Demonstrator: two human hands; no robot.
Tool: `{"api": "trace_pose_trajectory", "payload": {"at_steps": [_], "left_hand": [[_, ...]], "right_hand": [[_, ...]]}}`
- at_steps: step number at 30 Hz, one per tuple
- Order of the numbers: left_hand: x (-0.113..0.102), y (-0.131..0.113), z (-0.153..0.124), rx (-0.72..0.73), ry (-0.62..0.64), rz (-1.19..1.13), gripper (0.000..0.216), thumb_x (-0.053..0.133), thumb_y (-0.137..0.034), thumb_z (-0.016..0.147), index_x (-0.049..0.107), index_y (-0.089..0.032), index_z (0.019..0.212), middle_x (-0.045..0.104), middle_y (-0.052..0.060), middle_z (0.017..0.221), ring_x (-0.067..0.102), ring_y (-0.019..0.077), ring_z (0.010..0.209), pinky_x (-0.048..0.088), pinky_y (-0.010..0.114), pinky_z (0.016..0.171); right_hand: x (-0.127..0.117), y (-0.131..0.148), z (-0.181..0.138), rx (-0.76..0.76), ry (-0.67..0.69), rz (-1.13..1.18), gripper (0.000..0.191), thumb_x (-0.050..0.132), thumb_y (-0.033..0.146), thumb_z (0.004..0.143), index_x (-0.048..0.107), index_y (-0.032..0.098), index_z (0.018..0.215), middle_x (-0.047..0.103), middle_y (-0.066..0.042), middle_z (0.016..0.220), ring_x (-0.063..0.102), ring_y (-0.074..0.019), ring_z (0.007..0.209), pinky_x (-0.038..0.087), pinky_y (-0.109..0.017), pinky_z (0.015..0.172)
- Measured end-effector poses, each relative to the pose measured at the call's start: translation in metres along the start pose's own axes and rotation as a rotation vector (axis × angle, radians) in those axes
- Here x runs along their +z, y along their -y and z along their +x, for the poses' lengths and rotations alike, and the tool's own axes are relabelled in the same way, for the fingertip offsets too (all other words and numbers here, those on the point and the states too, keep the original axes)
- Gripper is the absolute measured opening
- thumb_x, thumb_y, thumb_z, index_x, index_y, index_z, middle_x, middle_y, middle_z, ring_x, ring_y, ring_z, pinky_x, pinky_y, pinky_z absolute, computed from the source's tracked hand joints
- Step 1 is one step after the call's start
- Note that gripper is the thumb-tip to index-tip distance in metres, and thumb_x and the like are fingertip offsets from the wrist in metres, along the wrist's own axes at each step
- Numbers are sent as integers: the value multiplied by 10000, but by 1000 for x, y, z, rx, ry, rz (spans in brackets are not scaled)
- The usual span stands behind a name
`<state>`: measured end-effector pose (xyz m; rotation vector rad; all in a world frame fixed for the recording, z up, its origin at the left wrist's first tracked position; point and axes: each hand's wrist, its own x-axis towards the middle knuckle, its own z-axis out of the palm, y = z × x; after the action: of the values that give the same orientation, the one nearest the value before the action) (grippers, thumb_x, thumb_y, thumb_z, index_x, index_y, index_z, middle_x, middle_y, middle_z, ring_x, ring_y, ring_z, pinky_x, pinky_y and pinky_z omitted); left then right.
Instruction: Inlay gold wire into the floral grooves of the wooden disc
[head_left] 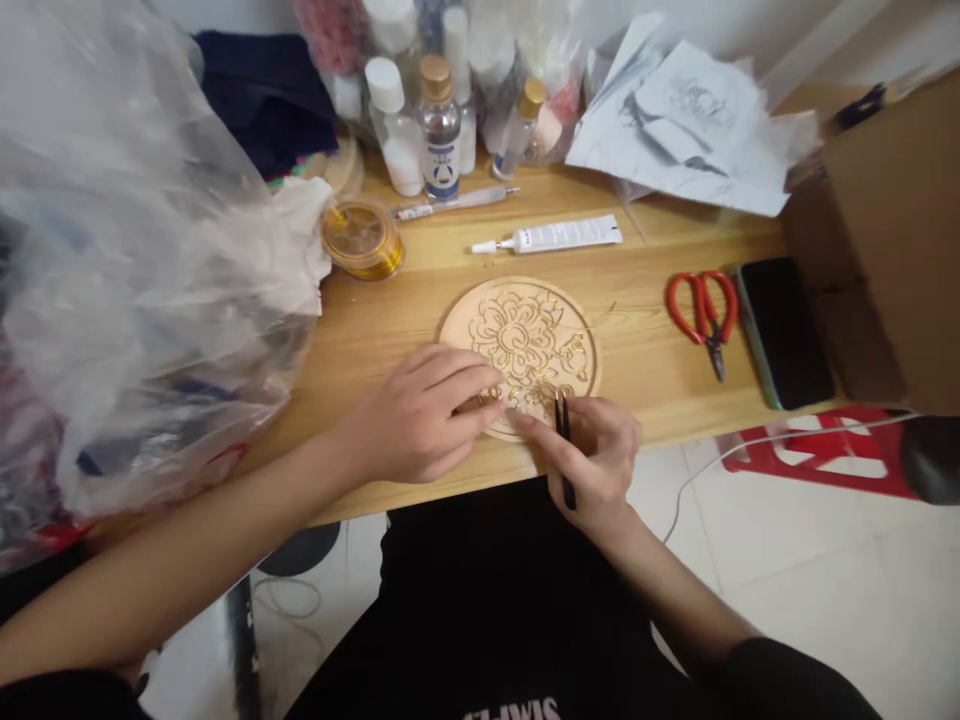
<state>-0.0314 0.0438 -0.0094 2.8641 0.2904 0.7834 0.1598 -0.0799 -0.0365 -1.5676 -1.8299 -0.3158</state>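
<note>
A round wooden board (pixel 465 315) with a flower design outlined in gold wire lies near the table's front edge. My left hand (pixel 431 415) rests over its lower left side, fingers bent together and tips on the design; what they pinch, if anything, is hidden. Black tweezers (pixel 567 440) are gripped in my right hand (pixel 596 465), their tips over the lower right of the design. The right index finger reaches onto the board's lower edge, close to the left fingertips. A thin loose end of gold wire (pixel 604 318) sticks out past the board's upper right.
Behind the board lie a white glue tube (pixel 570 235), a pen (pixel 457 203) and a spool of gold wire (pixel 363 240). Bottles (pixel 440 130) stand farther back. Red-handled pliers (pixel 705 310) and a phone (pixel 786 330) are at right, plastic bags (pixel 150 250) at left.
</note>
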Motion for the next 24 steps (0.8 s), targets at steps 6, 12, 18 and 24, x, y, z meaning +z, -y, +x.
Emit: {"api": "trace_pose_trajectory", "payload": {"at_steps": [6,12,18,24], "left_hand": [[-1,-1,1,-8,41,-46,193,565,-171,848,672,-148,1007,663,105,1088,577,277,1037,492,430,857],[2,1,0,-21,44,-55,215,543,-173,853,661,-146,1031,651,114,1100,570,276,1041,490,439,863],[5,1,-3,-47,40,-66,229,543,-180,850,654,-152,1049,638,117,1124,565,282,1052,498,450,868],[1,3,1,-37,76,-57,221,545,-158,842,651,-153,1036,630,122,1121,564,276,1043,513,448,845]], "right_hand": [[0,0,3,-10,62,-40,272,633,151,845,683,300,1067,503,-61,1116,503,-215,1037,456,-361,860],[0,1,4,21,105,-50,282,571,124,856,676,274,1071,507,-75,1119,515,-225,1034,446,-380,861],[-3,0,6,19,169,-40,306,562,119,847,658,272,1094,500,-80,1128,499,-235,1052,425,-394,854],[-5,0,7,27,192,-30,305,549,126,859,652,280,1102,490,-79,1142,493,-238,1066,404,-393,860]]}}
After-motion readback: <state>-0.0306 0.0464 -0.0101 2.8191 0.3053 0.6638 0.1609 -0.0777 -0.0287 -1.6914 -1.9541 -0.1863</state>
